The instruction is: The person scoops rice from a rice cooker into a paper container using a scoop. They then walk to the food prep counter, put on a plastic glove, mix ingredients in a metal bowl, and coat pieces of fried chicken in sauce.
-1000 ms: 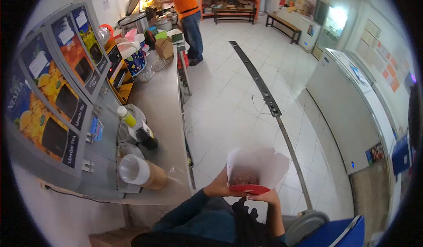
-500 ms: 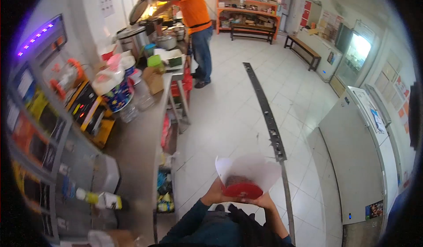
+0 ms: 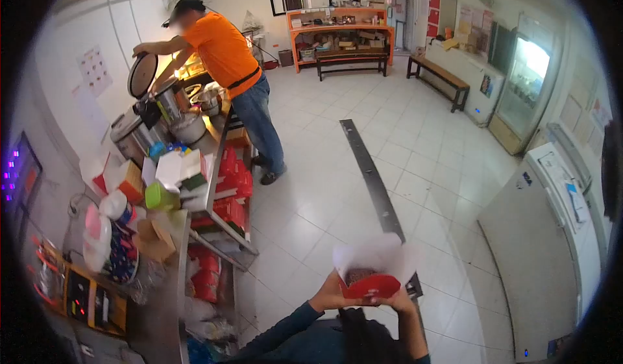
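A red and white paper food box (image 3: 371, 286) with raised white flaps is held in front of my body. Dark, crumbly food (image 3: 358, 274) shows inside it. My left hand (image 3: 332, 292) grips the box's left side, and my right hand (image 3: 397, 297) wraps its lower right side. Both sets of fingers come together beneath the red front. To the left is a metal counter (image 3: 159, 305) with a brown carton (image 3: 154, 239) and a green container (image 3: 161, 196) near it.
A person in an orange shirt (image 3: 222, 49) stands at the cooking counter, holding a pot lid (image 3: 143, 75). Red boxes (image 3: 230, 214) fill the shelf below. A white chest freezer (image 3: 532, 253) stands right; a dark floor strip (image 3: 371, 175) crosses the tiles. Benches (image 3: 438, 79) lie beyond.
The view has moved forward and turned, bringing the cooking counter and person closer. The drink dispensers have left view. The box stays in both hands.
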Tool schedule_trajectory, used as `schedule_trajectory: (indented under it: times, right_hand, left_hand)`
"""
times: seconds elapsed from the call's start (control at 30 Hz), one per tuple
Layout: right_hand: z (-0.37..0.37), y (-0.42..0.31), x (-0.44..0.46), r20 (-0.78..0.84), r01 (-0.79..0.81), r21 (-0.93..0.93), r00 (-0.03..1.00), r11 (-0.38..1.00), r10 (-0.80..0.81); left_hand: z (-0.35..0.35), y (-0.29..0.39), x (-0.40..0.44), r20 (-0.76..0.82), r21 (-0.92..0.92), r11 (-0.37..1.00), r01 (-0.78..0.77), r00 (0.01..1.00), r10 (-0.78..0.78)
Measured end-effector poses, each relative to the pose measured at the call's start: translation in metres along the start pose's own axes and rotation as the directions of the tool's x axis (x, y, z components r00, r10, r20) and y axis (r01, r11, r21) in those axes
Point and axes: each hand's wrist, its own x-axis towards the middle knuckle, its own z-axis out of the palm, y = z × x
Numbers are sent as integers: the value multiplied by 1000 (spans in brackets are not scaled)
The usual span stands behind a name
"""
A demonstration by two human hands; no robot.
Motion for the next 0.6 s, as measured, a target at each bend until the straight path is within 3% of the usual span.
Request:
schedule_trajectory:
  times: [0.03,0.1,0.13,0.17,0.2,0.23,0.33,0.37,0.43,0.47,0.57,0.6]
  right_hand:
    - [-4,-19,27,-18,66,24,998,997,-66]
    - [-26,-36,97,78,192,-226,981,955,-179]
    - [-37,-48,132,141,259,-356,965,898,-222]
    - [-36,-65,161,184,419,-327,907,847,-378]
    - [-45,-70,195,196,430,-254,900,866,-389]
    - [-56,-74,230,212,435,-175,893,883,-398]
    - [-83,-122,315,387,393,-316,884,864,-261]
    - [-100,-126,347,443,262,-184,883,947,-158]
    - [-116,-167,390,368,164,-186,926,969,-86]
    - [-131,-183,417,348,181,-189,931,965,-106]
    - [-185,-219,485,216,173,-213,968,962,-126]
    - [-205,-233,503,146,197,-228,975,954,-167]
  left_hand:
    - [-22,1,23,23,43,999,11,1000,-12]
    - [-69,-6,67,61,102,995,4,998,-10]
    - [-91,-21,84,8,200,980,8,1000,-10]
    - [-112,-25,103,-93,103,994,-18,995,28]
    - [-130,-26,120,-202,10,998,-55,978,55]
    - [-145,-29,141,-283,-34,996,-87,956,74]
    - [-194,-36,215,-434,-48,986,-160,893,124]
    - [-214,-45,238,-458,-39,992,-116,885,86]
    - [-249,-58,297,-497,-44,998,-48,867,19]
    - [-263,-60,327,-485,-168,985,-43,873,-44]
    - [-310,-55,422,-422,-1,992,-128,899,116]
    - [-322,-50,455,-381,-60,978,-200,910,163]
